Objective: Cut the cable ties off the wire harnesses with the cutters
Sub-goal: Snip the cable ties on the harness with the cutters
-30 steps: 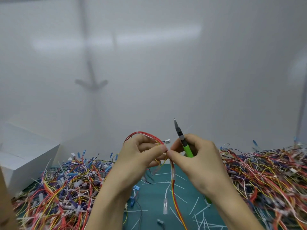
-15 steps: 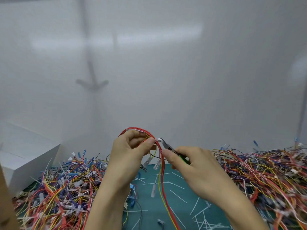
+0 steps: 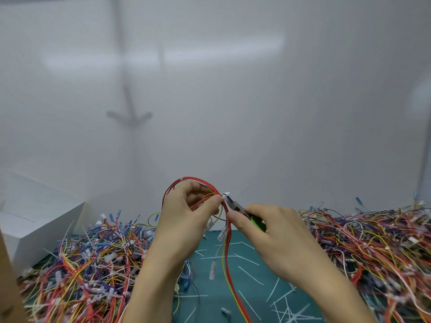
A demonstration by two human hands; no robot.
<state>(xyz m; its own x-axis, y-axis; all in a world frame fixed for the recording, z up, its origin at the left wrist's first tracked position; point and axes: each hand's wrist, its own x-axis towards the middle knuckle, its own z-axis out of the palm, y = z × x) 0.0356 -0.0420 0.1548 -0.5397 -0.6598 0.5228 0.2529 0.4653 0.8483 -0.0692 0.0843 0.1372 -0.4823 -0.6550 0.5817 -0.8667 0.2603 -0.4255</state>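
Left hand (image 3: 186, 220) pinches a looped wire harness (image 3: 230, 231) between thumb and fingers, raised above the green mat (image 3: 254, 255). Right hand (image 3: 275, 238) grips the green-handled cutters (image 3: 240, 209). We note their tip at a white cable tie (image 3: 225, 195) on the harness, just right of the left thumb; we cannot tell whether the blades touch it. Harness tails hang between both hands. Cut tie scraps (image 3: 247, 274) lie below the right hand. We log wire piles left of the left hand (image 3: 93, 264) and right of the right hand (image 3: 373, 241).
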